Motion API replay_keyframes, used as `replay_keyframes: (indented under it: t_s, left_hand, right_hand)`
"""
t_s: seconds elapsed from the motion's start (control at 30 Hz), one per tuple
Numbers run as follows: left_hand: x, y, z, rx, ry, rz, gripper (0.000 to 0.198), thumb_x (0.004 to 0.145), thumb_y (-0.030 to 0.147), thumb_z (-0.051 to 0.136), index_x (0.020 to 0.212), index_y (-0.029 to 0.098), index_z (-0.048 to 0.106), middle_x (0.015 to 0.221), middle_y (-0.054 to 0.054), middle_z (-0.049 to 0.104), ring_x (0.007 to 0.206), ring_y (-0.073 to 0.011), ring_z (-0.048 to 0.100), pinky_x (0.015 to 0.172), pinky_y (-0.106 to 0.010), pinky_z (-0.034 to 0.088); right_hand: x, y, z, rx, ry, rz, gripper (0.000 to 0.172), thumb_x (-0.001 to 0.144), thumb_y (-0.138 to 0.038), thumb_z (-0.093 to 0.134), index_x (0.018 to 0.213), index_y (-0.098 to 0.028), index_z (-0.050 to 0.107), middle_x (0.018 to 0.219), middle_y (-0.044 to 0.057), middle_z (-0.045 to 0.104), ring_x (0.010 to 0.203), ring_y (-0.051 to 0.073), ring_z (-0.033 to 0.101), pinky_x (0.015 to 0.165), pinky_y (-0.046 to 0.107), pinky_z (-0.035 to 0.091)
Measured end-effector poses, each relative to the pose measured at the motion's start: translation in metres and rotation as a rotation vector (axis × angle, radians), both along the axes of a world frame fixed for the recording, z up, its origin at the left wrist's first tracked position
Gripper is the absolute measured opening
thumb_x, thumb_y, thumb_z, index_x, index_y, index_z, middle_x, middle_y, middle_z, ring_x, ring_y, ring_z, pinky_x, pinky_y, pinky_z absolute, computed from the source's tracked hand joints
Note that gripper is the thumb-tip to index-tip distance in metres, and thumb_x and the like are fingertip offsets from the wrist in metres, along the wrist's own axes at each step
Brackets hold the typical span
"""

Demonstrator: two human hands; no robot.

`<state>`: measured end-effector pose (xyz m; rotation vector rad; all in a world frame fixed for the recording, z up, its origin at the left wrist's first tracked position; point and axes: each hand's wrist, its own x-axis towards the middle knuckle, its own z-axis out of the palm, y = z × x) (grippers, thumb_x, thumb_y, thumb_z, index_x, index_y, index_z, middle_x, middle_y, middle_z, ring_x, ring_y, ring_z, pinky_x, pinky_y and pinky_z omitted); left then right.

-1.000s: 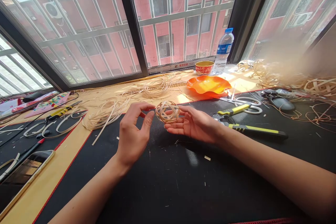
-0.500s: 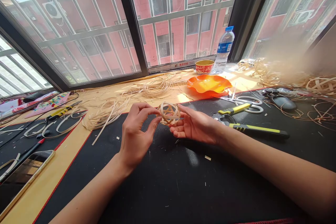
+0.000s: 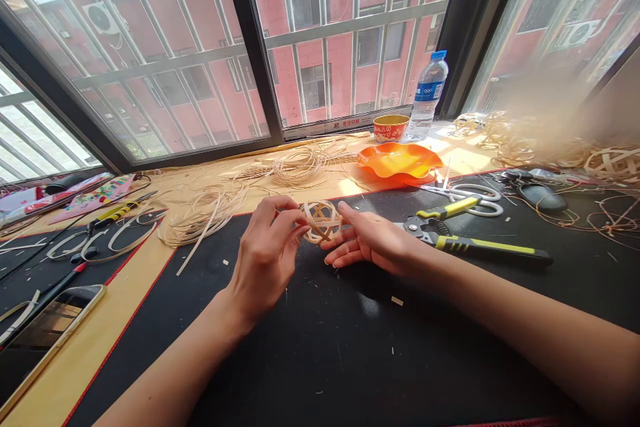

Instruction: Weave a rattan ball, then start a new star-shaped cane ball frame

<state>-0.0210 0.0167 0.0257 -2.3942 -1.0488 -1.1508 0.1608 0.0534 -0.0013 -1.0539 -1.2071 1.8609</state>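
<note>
Two hands hold a woven rattan ball (image 3: 321,221) over a black mat (image 3: 320,360) on the tabletop (image 3: 95,340). The left hand (image 3: 265,260) pinches its strips between thumb and fingers; the right hand (image 3: 370,243), now flatter and more open, touches its right side. Yellow-handled pliers (image 3: 480,245) lie nearby, below a barred window (image 3: 253,60).

So our woven rattan ball (image 3: 321,221) sits between our left hand (image 3: 265,260) and right hand (image 3: 370,243), above the cutting mat (image 3: 350,360). Right of the grip, we've got pliers (image 3: 475,245) on the mat, with scissors (image 3: 475,201) just behind. Behind the grip, rattan coils (image 3: 300,167) and a dish (image 3: 400,161) sit on the window ledge (image 3: 465,160).
</note>
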Motion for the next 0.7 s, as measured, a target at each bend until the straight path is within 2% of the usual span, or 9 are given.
replay_keyframes:
  t_s: [0.13, 0.2, 0.27, 0.37, 0.53, 0.7]
  left_hand:
    - [0.0, 0.001, -0.001, -0.042, 0.013, 0.013, 0.012, 0.085, 0.005, 0.053, 0.087, 0.017, 0.055, 0.094, -0.006, 0.056, 0.089, -0.0176, 0.058, 0.078, -0.031, 0.049]
    - [0.0, 0.001, -0.001, -0.069, 0.027, 0.016, 0.011, 0.086, 0.007, 0.052, 0.087, 0.017, 0.055, 0.093, -0.005, 0.056, 0.087, -0.0178, 0.058, 0.076, -0.031, 0.049]
    - [0.0, 0.001, -0.002, -0.089, 0.047, 0.017, 0.011, 0.086, 0.007, 0.051, 0.087, 0.017, 0.055, 0.092, -0.006, 0.056, 0.086, -0.0181, 0.058, 0.075, -0.031, 0.049]
    - [-0.001, 0.001, -0.004, -0.109, 0.072, 0.022, 0.01, 0.086, 0.008, 0.05, 0.086, 0.016, 0.055, 0.093, -0.007, 0.056, 0.087, -0.0193, 0.058, 0.075, -0.032, 0.049]
    - [0.001, 0.002, -0.008, -0.157, 0.085, 0.001, 0.012, 0.086, 0.007, 0.047, 0.084, 0.016, 0.055, 0.092, -0.007, 0.058, 0.085, -0.0184, 0.059, 0.073, -0.03, 0.05]
    - [0.003, 0.002, -0.01, -0.251, 0.036, -0.038, 0.012, 0.086, 0.009, 0.048, 0.083, 0.016, 0.056, 0.089, -0.006, 0.059, 0.082, -0.0172, 0.06, 0.072, -0.029, 0.05]
  right_hand:
    - [0.003, -0.003, -0.001, 0.676, -0.161, -0.283, 0.031, 0.08, -0.044, 0.064, 0.097, -0.018, 0.062, 0.097, 0.008, 0.064, 0.087, 0.02, 0.061, 0.068, 0.029, 0.054]
    - [0.005, -0.005, -0.001, 0.908, -0.209, -0.296, 0.025, 0.079, -0.038, 0.066, 0.095, -0.019, 0.065, 0.097, 0.008, 0.061, 0.091, 0.021, 0.058, 0.071, 0.03, 0.053]
    - [0.005, -0.007, -0.001, 1.07, -0.249, -0.236, 0.018, 0.081, -0.033, 0.063, 0.093, -0.02, 0.068, 0.097, 0.008, 0.059, 0.09, 0.021, 0.058, 0.071, 0.031, 0.053]
    - [0.005, -0.008, -0.003, 1.212, -0.333, -0.18, 0.014, 0.084, -0.028, 0.058, 0.09, -0.021, 0.069, 0.093, 0.009, 0.059, 0.084, 0.019, 0.058, 0.072, 0.032, 0.052]
    - [0.006, -0.006, -0.009, 1.33, -0.441, -0.175, 0.013, 0.085, -0.024, 0.056, 0.087, -0.021, 0.069, 0.09, 0.008, 0.062, 0.078, 0.017, 0.059, 0.068, 0.029, 0.049]
    - [0.006, -0.006, -0.01, 1.346, -0.503, -0.158, 0.013, 0.083, -0.023, 0.057, 0.083, -0.02, 0.069, 0.088, 0.007, 0.063, 0.074, 0.016, 0.059, 0.065, 0.028, 0.048]
